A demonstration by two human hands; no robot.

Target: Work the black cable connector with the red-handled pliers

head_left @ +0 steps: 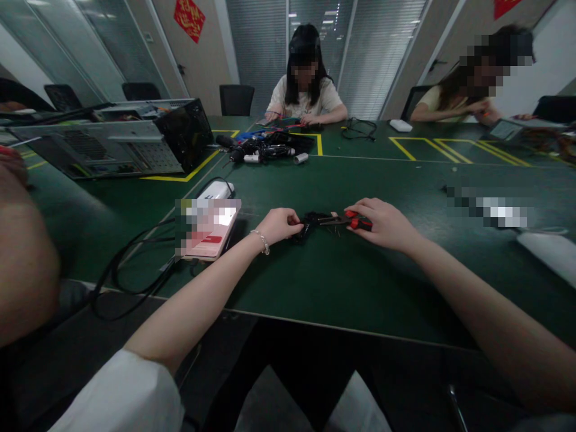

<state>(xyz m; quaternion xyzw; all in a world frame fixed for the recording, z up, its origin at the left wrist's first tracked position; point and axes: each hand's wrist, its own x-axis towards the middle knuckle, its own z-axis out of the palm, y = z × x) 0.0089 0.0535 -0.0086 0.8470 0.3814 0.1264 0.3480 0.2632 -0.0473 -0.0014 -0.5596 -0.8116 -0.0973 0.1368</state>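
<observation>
The left hand (pixel 279 224) was closed on a black cable bundle (pixel 310 225), a little in from the near edge of the tabletop (pixel 342 288). The right hand (pixel 386 225) gripped red-handled pliers (pixel 348 221), tips at the bundle. Bare green surface stretched rightward and toward the near edge; a phone (pixel 209 231) lay near the left hand.

Red-handled pliers (pixel 348 222) and black wire bundle (pixel 309 227), near table (pixel 315 282) edge.
Pliers flat, handles right in right hand (pixel 384 225), metal nose pointing left, touching bundle. Bundle small, tangled, pinched on its left by left hand (pixel 279 225).
</observation>
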